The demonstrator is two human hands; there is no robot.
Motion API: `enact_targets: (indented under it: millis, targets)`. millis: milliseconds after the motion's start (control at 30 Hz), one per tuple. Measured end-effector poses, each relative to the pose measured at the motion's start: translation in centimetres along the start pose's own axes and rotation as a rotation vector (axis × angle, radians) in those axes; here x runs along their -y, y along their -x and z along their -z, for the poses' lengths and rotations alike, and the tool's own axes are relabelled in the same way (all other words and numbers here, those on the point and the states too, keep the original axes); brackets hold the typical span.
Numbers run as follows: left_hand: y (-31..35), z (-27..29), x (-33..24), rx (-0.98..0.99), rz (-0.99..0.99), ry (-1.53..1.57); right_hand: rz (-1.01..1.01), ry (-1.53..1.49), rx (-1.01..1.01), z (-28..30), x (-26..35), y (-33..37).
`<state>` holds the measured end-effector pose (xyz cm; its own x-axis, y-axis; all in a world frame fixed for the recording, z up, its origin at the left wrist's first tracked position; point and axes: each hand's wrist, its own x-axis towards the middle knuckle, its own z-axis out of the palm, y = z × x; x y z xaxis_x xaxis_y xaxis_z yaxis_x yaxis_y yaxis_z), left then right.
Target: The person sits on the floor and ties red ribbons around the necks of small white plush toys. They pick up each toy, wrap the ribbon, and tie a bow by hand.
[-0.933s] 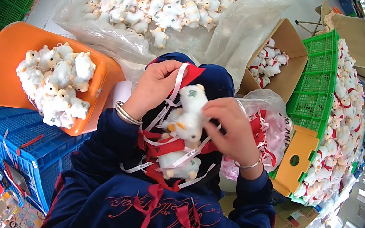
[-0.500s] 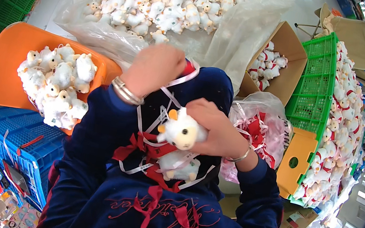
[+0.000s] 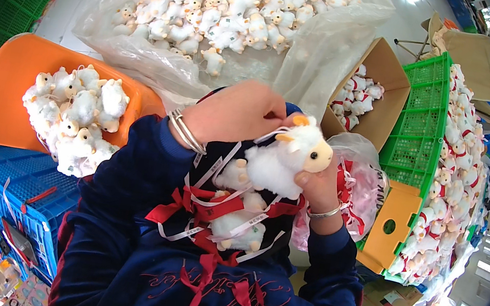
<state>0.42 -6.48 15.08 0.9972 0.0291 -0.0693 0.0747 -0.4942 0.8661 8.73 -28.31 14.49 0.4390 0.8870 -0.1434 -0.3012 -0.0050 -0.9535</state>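
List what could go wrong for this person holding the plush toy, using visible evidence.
The loose red ribbons might tangle, since they overlap on the lap.
The lower toy, lying under ribbon strips with no hand on it, could get dragged along.
The held toy could slip if the right hand loosens.

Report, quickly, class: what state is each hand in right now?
Left hand: fingers curled beside the white toy; whether gripping cannot be told.
Right hand: closed, holding that toy.
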Motion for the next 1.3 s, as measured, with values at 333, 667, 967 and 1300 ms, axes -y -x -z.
enact_targets:
  millis: [333, 667, 967, 1300]
  targets:
    - [3.3, -0.4, -0.1, 0.004, -0.053, 0.274, 0.006, 0.172, -0.004, 0.1, 0.0, -0.9]
    - [5.2, -1.9, 0.4, -0.14, 0.036, 0.431, 0.064, -0.075, -0.093, 0.8, -1.8, -0.7]
    - [6.0, -3.5, 1.3, -0.223, -0.118, -0.024, -0.102, 0.047, -0.301, -1.3, -0.7, -1.3]
    - [6.8, -4.5, 1.9, -0.167, 0.115, 0.148, -0.025, -0.006, -0.108, -1.6, -0.1, -1.2]
